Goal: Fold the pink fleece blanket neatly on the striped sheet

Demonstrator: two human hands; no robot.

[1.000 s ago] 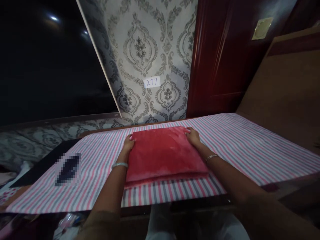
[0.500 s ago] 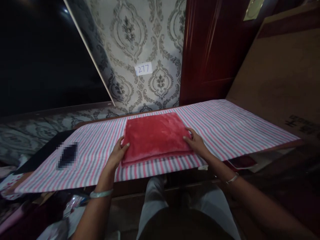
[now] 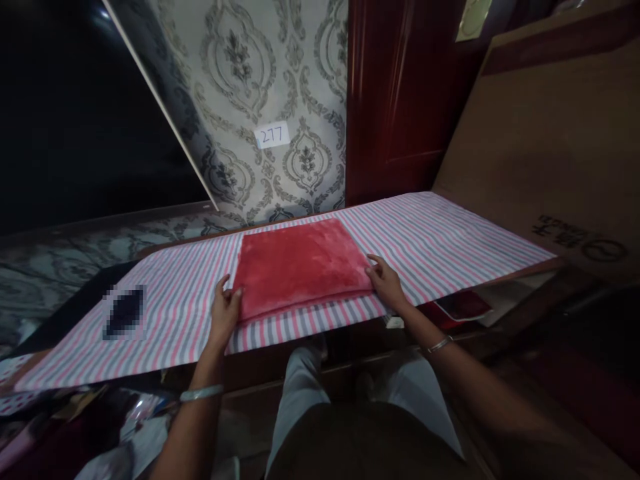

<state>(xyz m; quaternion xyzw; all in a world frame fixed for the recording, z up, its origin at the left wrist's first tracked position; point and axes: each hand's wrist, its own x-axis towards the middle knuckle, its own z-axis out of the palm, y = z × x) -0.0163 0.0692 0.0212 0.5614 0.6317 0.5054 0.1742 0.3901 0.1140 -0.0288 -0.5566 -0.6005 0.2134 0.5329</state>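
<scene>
A folded red plush cloth (image 3: 303, 270) lies flat on a striped sheet (image 3: 445, 233), its folded layers showing along the near edge. At its left side is my left hand (image 3: 225, 313), fingers apart, with the thumb at the cloth's edge and the index finger raised clear of it. My right hand (image 3: 386, 283) sits beside the right edge; its thumb and index finger are parted, and the thumb is against or very close to the cloth. Neither hand has the cloth between its fingers.
A dark pixelated patch (image 3: 124, 313) is on the sheet at left. A large dark screen (image 3: 90, 120) stands behind it. On the right leans a big cardboard box (image 3: 545, 147). A paper marked 277 (image 3: 272, 135) is on the patterned wall. Clutter (image 3: 125, 433) lies below left.
Both hands have loosened from the cloth's sides, the fingers opening outward. The cloth stays on the sheet. The whole view has shifted slightly, so the scene sits further left.
</scene>
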